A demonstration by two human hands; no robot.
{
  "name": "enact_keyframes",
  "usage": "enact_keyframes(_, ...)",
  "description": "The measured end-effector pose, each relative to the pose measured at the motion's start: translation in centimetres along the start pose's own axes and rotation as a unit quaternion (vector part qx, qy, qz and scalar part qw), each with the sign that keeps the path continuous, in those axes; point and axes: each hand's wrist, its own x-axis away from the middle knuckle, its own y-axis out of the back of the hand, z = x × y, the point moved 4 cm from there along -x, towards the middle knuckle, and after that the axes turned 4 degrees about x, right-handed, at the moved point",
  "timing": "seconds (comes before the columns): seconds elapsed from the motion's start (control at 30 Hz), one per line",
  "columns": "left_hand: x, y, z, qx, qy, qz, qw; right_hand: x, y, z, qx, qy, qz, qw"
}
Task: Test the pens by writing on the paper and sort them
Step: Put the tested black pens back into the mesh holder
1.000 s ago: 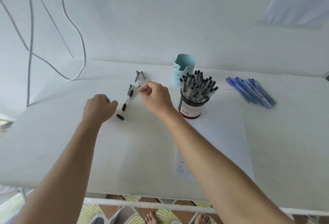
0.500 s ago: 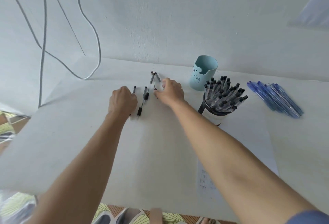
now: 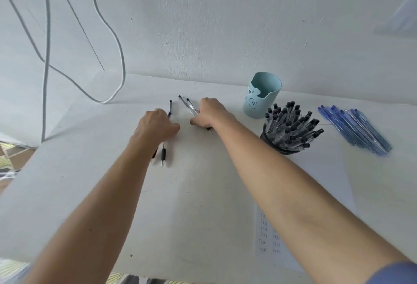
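My view from the head camera: the right hand (image 3: 208,113) is closed around two clear black-capped pens (image 3: 188,105), whose capped ends stick out past the knuckles toward the wall, while a dark tip shows under the wrist. Just beside it, the left hand (image 3: 155,125) lies knuckles-up with fingers curled over a black-grip pen (image 3: 163,154) on the white table (image 3: 79,182). The pen's tip points toward me, and another capped end (image 3: 170,106) shows beyond the fingers. I cannot tell whether this hand grasps a pen or only rests on it.

To the right of the hands, a black cup (image 3: 291,130) is crammed with more black-capped pens, and a pale blue pen holder (image 3: 261,95) with a bear face stands behind it by the wall. A pile of blue pens (image 3: 354,128) lies farther right. The test paper (image 3: 270,238), with rows of scribbled marks, lies near the table's front edge beneath my right forearm. A grey cable (image 3: 108,35) loops down the wall at left.
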Motion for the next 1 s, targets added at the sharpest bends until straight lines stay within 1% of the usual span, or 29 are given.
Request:
enact_keyframes(0.13,0.9,-0.5,-0.1,-0.018,-0.005,0.011,1.0,0.4,-0.3,0.5,0.046,0.017,-0.005,0.999)
enact_keyframes(0.23,1.7,-0.7,-0.5,-0.045,-0.007,0.013,0.999,1.1,-0.3,0.6,0.03,0.017,0.014,0.999)
enact_keyframes(0.33,2.5,-0.8,-0.5,-0.06,-0.005,-0.004,0.998,1.5,-0.2,-0.3,-0.055,0.0,0.019,0.998)
enact_keyframes(0.4,2.7,-0.9,-0.3,-0.041,-0.013,-0.01,0.999,2.0,-0.2,-1.1,-0.144,-0.016,-0.005,0.989)
enact_keyframes(0.47,3.0,-0.6,-0.1,0.001,-0.03,-0.013,0.999,2.8,-0.2,-1.7,-0.246,-0.024,-0.058,0.967)
enact_keyframes(0.53,3.4,0.1,-0.2,0.076,-0.06,-0.032,0.995,4.2,-0.2,-1.9,-0.353,-0.009,-0.12,0.928)
enact_keyframes(0.6,4.2,1.1,-0.7,0.183,-0.085,-0.077,0.977,5.7,-0.2,-1.7,-0.446,0.007,-0.166,0.879)
enact_keyframes(0.63,4.7,1.6,-1.0,0.241,-0.094,-0.105,0.96,6.4,-0.2,-1.7,-0.475,0.019,-0.187,0.86)
enact_keyframes(0.7,5.7,2.4,-1.5,0.346,-0.11,-0.16,0.918,7.6,-0.3,-1.5,-0.495,0.045,-0.221,0.839)
enact_keyframes(0.77,6.5,2.8,-1.9,0.408,-0.133,-0.195,0.882,8.3,-0.5,-1.4,-0.506,0.069,-0.224,0.83)
enact_keyframes(0.8,7.0,2.9,-2.1,0.419,-0.144,-0.208,0.872,8.6,-0.6,-1.5,-0.507,0.078,-0.221,0.829)
enact_keyframes(0.9,8.2,2.4,-2.3,0.444,-0.161,-0.244,0.847,9.2,-1.2,-1.9,-0.491,0.079,-0.222,0.839)
enact_keyframes(1.0,8.9,1.2,-2.3,0.465,-0.132,-0.256,0.837,9.5,-1.9,-2.0,-0.485,0.072,-0.22,0.843)
